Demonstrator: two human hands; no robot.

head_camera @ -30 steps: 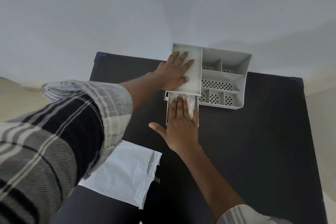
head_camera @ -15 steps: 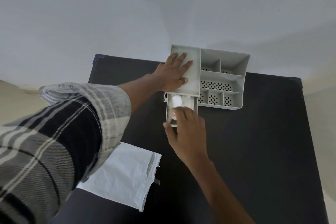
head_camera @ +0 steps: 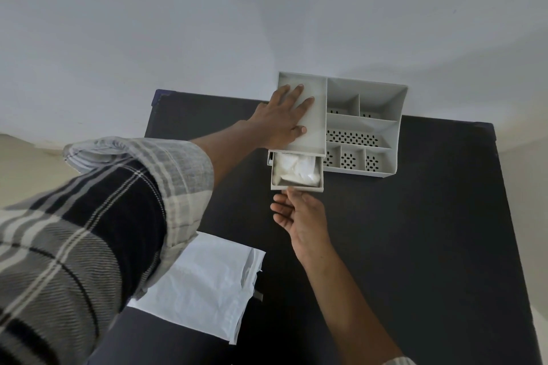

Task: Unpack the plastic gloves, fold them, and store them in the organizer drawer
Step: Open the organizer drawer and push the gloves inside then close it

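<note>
Left hand [head_camera: 283,117]: spread flat atop the grey organizer [head_camera: 367,127]. Right hand [head_camera: 299,215]: loosely open, fingertips touching the drawer [head_camera: 296,186] front. Folded plastic gloves [head_camera: 296,168]: white, crumpled, inside the pulled-out drawer. White bag [head_camera: 204,284]: flat on black bench [head_camera: 430,246], 7 o'clock of drawer.

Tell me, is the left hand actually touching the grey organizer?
Touching. The head view shows the left hand lying flat on the organizer, palm and fingers pressed on its flat top panel, with no gap.
</note>
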